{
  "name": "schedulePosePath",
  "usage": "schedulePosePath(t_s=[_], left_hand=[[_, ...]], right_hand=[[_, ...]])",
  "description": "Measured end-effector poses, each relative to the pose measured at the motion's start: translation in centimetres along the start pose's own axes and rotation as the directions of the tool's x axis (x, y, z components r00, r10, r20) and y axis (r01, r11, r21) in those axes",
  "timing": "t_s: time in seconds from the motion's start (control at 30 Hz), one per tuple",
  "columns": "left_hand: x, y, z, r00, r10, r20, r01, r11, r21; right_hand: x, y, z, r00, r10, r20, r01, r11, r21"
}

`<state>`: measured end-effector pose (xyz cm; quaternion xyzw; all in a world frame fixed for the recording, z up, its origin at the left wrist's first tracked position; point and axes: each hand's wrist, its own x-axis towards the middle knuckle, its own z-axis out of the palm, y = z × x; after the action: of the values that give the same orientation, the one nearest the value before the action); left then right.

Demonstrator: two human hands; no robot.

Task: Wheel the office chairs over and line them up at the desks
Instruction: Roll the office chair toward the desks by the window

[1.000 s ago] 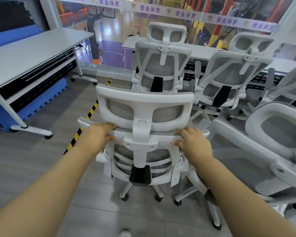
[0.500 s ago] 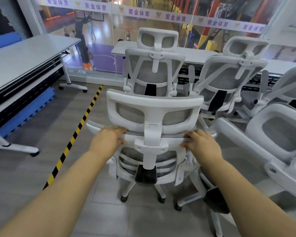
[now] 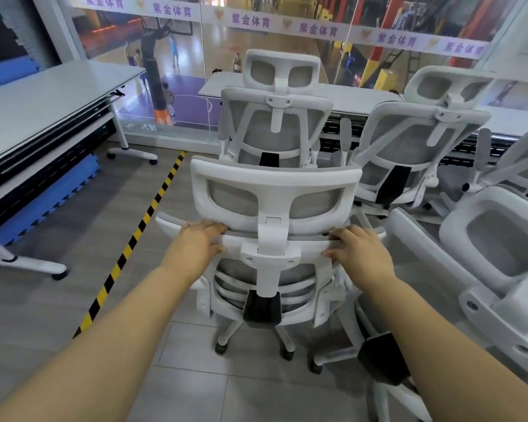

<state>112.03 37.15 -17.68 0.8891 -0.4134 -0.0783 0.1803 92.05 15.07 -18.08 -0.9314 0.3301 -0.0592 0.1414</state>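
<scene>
Left hand (image 3: 197, 246), right hand (image 3: 361, 254), fingers (image 3: 337, 236) seemingly curled over chair backrest (image 3: 305, 248)

Parked chair (image 3: 275, 129) blocks ahead; open floor (image 3: 73, 300) left of striped tape (image 3: 134, 239)

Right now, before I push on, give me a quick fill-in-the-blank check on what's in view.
1. Both hands, left hand and right hand, grip the top edge of the white mesh-backed office chair's ____.
2. The striped floor tape is black and ____.
3. The long white desk stands to the person's ____.

Missing: backrest; yellow; left
</scene>
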Motion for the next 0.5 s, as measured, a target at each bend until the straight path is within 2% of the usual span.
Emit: schedulePosePath(t_s=[0.33, 0.5], left_hand=[[-0.7, -0.3, 0.0, 1.000, -0.010, 0.005, 0.010, 0.999, -0.035], [-1.6, -0.8, -0.2, 1.000, -0.006, -0.013, 0.006, 1.000, 0.001]], right_hand=[[-0.6, -0.3, 0.7, 0.995, -0.014, -0.095, 0.018, 0.999, 0.041], [-1.6, -0.8, 1.1, 0.988, -0.026, -0.151, 0.031, 0.999, 0.037]])
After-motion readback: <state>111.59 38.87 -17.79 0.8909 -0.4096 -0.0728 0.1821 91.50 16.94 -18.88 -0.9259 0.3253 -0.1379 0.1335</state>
